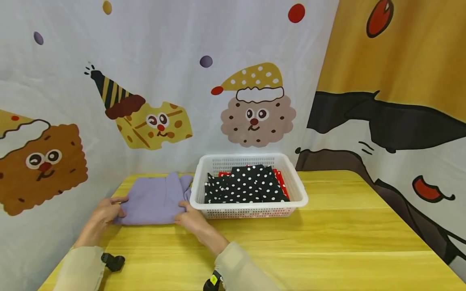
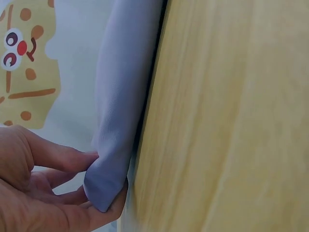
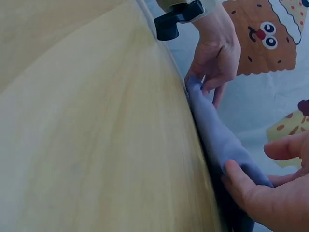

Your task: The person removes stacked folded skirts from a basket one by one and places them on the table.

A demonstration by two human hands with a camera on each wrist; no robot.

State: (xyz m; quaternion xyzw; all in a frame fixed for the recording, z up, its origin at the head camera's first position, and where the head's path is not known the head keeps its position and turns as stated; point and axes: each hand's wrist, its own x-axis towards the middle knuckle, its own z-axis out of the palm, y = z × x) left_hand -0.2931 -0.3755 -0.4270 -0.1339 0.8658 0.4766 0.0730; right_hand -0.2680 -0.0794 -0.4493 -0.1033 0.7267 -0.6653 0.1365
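A folded purple cloth (image 1: 151,200) lies on the left of the table, with a bunched part at its far right beside the basket. At its near left corner my left hand (image 1: 107,211) pinches the edge; in the left wrist view, the thumb and fingers of that hand (image 2: 53,188) close on the cloth's corner (image 2: 106,186). The near right corner is held by my right hand (image 1: 193,218). In the right wrist view, this hand (image 3: 270,198) has fingers on both sides of the cloth (image 3: 217,133), which spans between the two hands.
Just right of the cloth stands a white perforated basket (image 1: 247,212). Inside are a black cloth with white dots (image 1: 251,182) and a red dotted cloth (image 1: 280,180). The yellow wooden table (image 1: 346,230) backs onto a printed curtain (image 1: 204,109).
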